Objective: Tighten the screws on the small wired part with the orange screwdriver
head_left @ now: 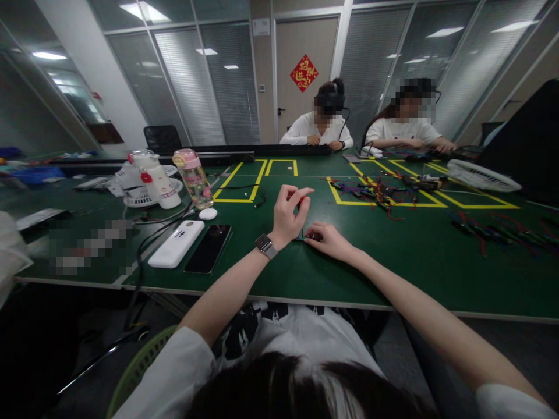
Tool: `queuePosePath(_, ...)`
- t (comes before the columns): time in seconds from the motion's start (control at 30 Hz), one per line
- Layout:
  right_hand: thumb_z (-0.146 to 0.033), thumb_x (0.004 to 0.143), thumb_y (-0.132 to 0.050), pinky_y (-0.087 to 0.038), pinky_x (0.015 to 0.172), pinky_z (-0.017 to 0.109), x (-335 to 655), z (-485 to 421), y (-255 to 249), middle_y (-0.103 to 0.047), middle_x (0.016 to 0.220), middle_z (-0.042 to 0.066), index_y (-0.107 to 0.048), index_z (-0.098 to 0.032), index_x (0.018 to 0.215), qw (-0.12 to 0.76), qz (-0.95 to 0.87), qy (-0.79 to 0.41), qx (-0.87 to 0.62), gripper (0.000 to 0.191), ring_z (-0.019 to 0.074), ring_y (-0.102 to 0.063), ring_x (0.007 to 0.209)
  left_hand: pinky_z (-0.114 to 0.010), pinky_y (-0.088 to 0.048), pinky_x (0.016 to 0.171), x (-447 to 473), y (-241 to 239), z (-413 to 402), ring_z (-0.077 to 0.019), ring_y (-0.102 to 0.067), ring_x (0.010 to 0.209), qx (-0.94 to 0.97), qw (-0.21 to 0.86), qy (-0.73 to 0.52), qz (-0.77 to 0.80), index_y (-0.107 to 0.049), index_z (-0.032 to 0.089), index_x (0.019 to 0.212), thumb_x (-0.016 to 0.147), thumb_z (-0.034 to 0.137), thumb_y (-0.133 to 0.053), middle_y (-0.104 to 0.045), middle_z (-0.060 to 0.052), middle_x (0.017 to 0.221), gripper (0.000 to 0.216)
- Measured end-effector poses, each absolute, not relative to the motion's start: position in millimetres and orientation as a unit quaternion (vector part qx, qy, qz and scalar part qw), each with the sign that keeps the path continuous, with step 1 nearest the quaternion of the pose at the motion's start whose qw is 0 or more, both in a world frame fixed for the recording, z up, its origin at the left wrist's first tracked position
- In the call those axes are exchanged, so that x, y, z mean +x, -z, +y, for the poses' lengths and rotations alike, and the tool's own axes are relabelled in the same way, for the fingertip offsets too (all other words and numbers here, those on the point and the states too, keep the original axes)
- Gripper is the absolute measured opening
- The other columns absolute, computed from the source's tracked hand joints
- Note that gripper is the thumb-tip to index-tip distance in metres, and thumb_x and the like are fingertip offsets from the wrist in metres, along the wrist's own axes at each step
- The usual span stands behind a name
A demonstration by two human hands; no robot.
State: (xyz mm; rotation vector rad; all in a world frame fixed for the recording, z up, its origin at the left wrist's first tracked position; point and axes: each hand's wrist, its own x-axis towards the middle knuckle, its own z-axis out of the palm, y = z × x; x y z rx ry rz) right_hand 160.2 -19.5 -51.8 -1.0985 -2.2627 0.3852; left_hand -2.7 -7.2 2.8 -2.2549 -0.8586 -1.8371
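My left hand, with a grey watch on its wrist, is raised above the green table. Its fingertips pinch a small red piece that I cannot make out. My right hand rests on the table just right of it, fingers pressed together on a small dark cord or wire piece. The two hands are close together, nearly touching.
A black phone and a white power bank lie to my left, with a pink-lidded bottle and white items behind. Coloured cords lie inside yellow taped boxes. Two people sit across the table. A white fan lies at the right.
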Motion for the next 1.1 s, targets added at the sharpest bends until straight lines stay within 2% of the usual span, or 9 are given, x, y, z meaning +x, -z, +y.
queuePosePath(0.1, -0.020, 0.081, -0.060, -0.043, 0.062, 0.025, 160.2, -19.1, 51.8, -0.059, 0.078, 0.003, -0.066, -0.016, 0.084, 0.292, -0.851, -0.144, -0.413, 0.008, 0.0127, -0.055, 0.065, -0.029, -0.046, 0.083, -3.6, -3.9, -8.7, -0.0154, -0.054, 0.094, -0.754, 0.026, 0.594, -0.279, -0.057, 0.019, 0.116, 0.098, 0.025, -0.031, -0.054, -0.006, 0.100, 0.032)
queuePosePath(0.23, -0.021, 0.082, -0.059, -0.044, 0.062, 0.025, 160.0, -19.7, 50.8, -0.059, 0.079, 0.003, -0.066, -0.016, 0.084, 0.288, -0.852, -0.141, -0.414, 0.008, 0.0128, -0.055, 0.065, -0.030, -0.046, 0.086, -3.9, -4.5, -8.0, -0.0159, -0.055, 0.098, -0.758, 0.010, 0.595, -0.269, -0.053, 0.018, 0.119, 0.098, 0.022, -0.029, -0.058, -0.007, 0.104, 0.032)
queuePosePath(0.43, -0.021, 0.082, -0.059, -0.044, 0.063, 0.026, 160.0, -20.3, 50.0, -0.059, 0.079, 0.004, -0.066, -0.015, 0.085, 0.287, -0.853, -0.139, -0.413, 0.009, 0.0131, -0.055, 0.065, -0.029, -0.046, 0.081, -2.8, -4.4, -5.9, -0.0148, -0.054, 0.089, -0.750, 0.040, 0.601, -0.274, -0.055, 0.017, 0.115, 0.095, 0.025, -0.044, -0.058, -0.005, 0.094, 0.024)
queuePosePath(0.63, -0.021, 0.082, -0.059, -0.044, 0.062, 0.025, 160.2, -19.9, 50.5, -0.059, 0.078, 0.003, -0.066, -0.016, 0.084, 0.287, -0.851, -0.142, -0.416, 0.009, 0.0132, -0.055, 0.065, -0.025, -0.044, 0.070, -2.4, -3.0, -4.6, -0.0128, -0.050, 0.078, -0.734, 0.070, 0.611, -0.287, -0.059, 0.020, 0.102, 0.090, 0.034, -0.055, -0.050, -0.001, 0.084, 0.019)
queuePosePath(0.87, -0.020, 0.082, -0.059, -0.043, 0.062, 0.025, 160.7, -19.3, 51.7, -0.059, 0.079, 0.003, -0.065, -0.015, 0.084, 0.287, -0.854, -0.137, -0.412, 0.009, 0.0126, -0.055, 0.065, -0.028, -0.045, 0.078, -3.4, -3.3, -8.6, -0.0142, -0.052, 0.089, -0.744, 0.036, 0.606, -0.278, -0.058, 0.019, 0.113, 0.099, 0.027, -0.029, -0.051, -0.005, 0.095, 0.032)
queuePosePath(0.97, -0.021, 0.082, -0.059, -0.044, 0.062, 0.025, 160.6, -18.8, 52.5, -0.059, 0.079, 0.003, -0.065, -0.015, 0.084, 0.288, -0.855, -0.133, -0.411, 0.009, 0.0127, -0.055, 0.065, -0.029, -0.045, 0.084, -3.8, -3.6, -9.1, -0.0151, -0.053, 0.096, -0.746, 0.022, 0.605, -0.277, -0.055, 0.018, 0.118, 0.099, 0.025, -0.028, -0.053, -0.007, 0.102, 0.034)
queuePosePath(1.1, -0.021, 0.082, -0.059, -0.044, 0.062, 0.025, 160.1, -18.8, 52.6, -0.059, 0.080, 0.004, -0.066, -0.015, 0.084, 0.289, -0.852, -0.139, -0.413, 0.009, 0.0128, -0.055, 0.066, -0.030, -0.045, 0.083, -3.4, -3.3, -7.5, -0.0155, -0.053, 0.094, -0.747, 0.037, 0.602, -0.280, -0.055, 0.018, 0.119, 0.099, 0.025, -0.032, -0.056, -0.006, 0.099, 0.031)
